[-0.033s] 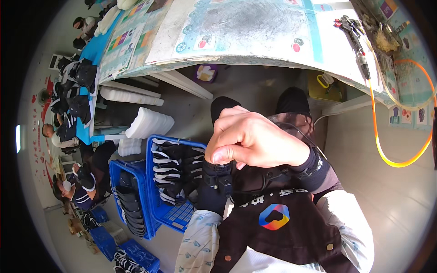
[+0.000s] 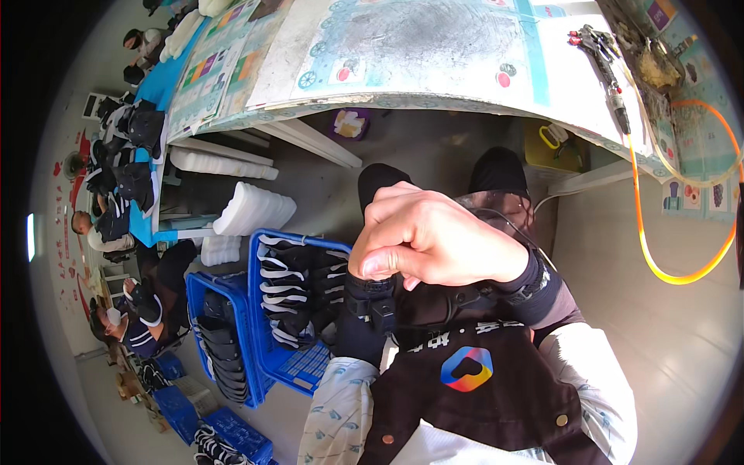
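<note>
Nothing has visibly shifted since the earlier frame — hands, crates and tabletop all hold their places. Out over the lap comes the bare right hand (image 2: 438, 236), back of it turned up, fingers curled under and pressed together, thumb folded in against them. Whether it closes round anything cannot be seen. Beneath and behind it ends the dark left cuff (image 2: 372, 291), strapped with a small black device (image 2: 380, 312); the left hand is hidden by the right, so its fingers I cannot tell. Crossed like that above the black cloth apron (image 2: 504, 418), the wrists look parked, perhaps simply resting. Nearest thing on the left: a blue plastic crate (image 2: 304, 369) with dark shoe parts edged in white (image 2: 294, 271) packed in rows, probably so each can be lifted singly, and it stands close beside the left arm, likely for easy reach. A second blue crate (image 2: 221, 285) sits just beyond. Up ahead, on the pale paper-covered tabletop (image 2: 434, 77), a black metal tool with red ends (image 2: 601, 58) lies at the right — its orange hose (image 2: 674, 280) looping off the edge, presumably kept clear of the middle.
</note>
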The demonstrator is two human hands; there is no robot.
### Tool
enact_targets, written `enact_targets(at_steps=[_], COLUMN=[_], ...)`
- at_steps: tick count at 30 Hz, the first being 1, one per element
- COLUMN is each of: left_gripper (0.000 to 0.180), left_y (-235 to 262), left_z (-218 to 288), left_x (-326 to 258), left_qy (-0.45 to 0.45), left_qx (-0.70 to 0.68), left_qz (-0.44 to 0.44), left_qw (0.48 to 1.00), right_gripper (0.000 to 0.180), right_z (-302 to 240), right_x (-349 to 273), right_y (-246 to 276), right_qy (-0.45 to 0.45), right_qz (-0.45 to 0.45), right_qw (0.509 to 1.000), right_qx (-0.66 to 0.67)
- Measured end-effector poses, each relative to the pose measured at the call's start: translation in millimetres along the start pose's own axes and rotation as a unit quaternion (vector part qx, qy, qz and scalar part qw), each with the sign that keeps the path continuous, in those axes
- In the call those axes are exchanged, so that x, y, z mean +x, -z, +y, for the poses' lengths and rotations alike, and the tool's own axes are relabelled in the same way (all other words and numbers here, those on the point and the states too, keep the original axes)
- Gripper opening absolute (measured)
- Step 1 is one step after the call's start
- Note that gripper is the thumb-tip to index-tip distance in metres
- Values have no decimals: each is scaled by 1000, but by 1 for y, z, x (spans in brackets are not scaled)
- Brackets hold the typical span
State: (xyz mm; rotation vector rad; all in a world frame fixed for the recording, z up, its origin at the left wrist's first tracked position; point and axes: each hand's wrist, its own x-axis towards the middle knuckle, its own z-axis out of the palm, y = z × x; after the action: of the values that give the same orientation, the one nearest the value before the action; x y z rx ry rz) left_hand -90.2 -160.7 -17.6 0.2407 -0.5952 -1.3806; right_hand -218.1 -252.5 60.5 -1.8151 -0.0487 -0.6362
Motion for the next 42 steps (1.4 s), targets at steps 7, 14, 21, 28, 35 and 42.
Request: enact_targets(at_steps=[7, 14, 21, 28, 35, 42], left_gripper=[32, 22, 15, 26, 47, 71], left_y=[-2, 4, 15, 184, 330, 330], left_z=[-1, -9, 17, 98, 187, 98], left_x=[2, -10, -22, -159, -568, -709], left_qy=[-35, -153, -146, -88, 355, 270], left_qx=[91, 394, 657, 775, 750, 262], left_qz=[40, 263, 304, 406, 424, 822], left_qw=[994, 867, 675, 477, 363, 427], right_gripper=[22, 14, 11, 13, 24, 24], right_z=[-8, 20, 49, 53, 27, 7], right_x=[1, 1, 5, 6, -26, -24], right_y=[-12, -30, -51, 1, 62, 51], right_qy=[-128, 29, -156, -159, -215, -260], right_qz=[94, 213, 256, 200, 134, 87], right_qw=[987, 953, 933, 937, 951, 926], right_qx=[21, -213, -196, -239, -180, -261])
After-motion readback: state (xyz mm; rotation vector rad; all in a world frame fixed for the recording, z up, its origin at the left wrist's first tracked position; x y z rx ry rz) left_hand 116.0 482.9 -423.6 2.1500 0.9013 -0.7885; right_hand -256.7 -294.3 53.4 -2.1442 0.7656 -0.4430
